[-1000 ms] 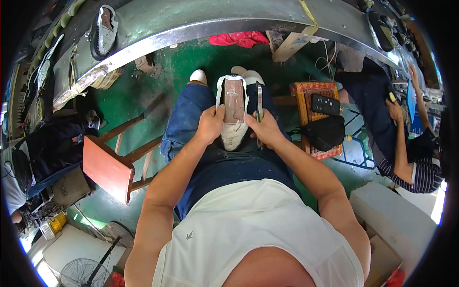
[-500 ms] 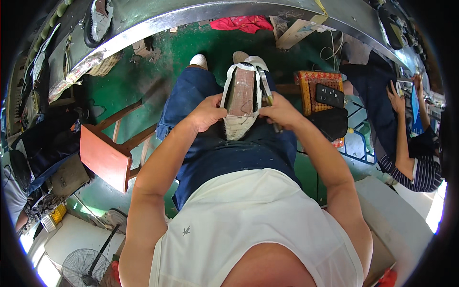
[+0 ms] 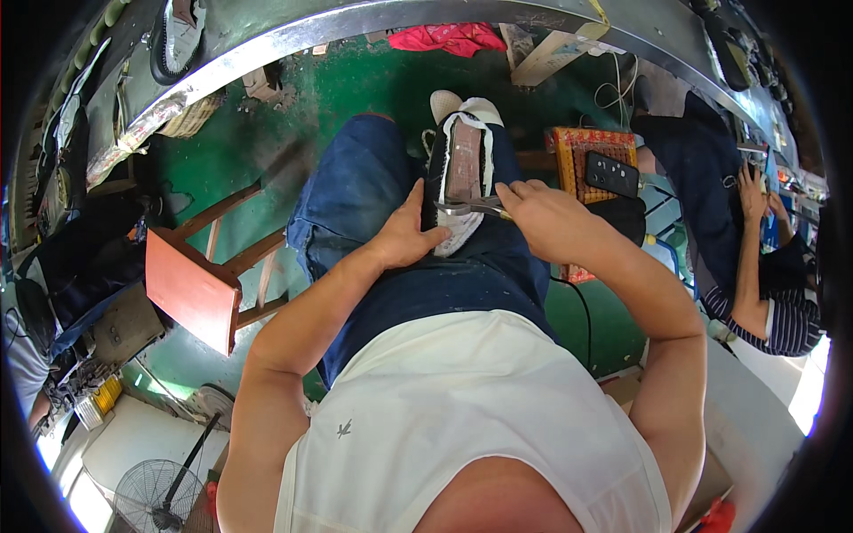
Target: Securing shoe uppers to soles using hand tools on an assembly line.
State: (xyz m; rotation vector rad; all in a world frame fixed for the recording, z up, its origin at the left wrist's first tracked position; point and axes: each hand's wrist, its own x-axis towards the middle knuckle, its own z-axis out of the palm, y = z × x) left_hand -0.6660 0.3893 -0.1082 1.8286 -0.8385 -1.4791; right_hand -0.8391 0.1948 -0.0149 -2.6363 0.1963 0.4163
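The shoe (image 3: 462,169) lay on the lap, left hand (image 3: 404,235) left of it, pliers (image 3: 471,209) across it, stool (image 3: 191,284) further left

- Left of the lap, open green floor (image 3: 240,169) lies between the thigh and the wooden stool (image 3: 191,289).
- Right, a patterned seat (image 3: 582,147) (phone on it) stands just beside the knee.
- Far: the counter (image 3: 355,27) edge closes the way.
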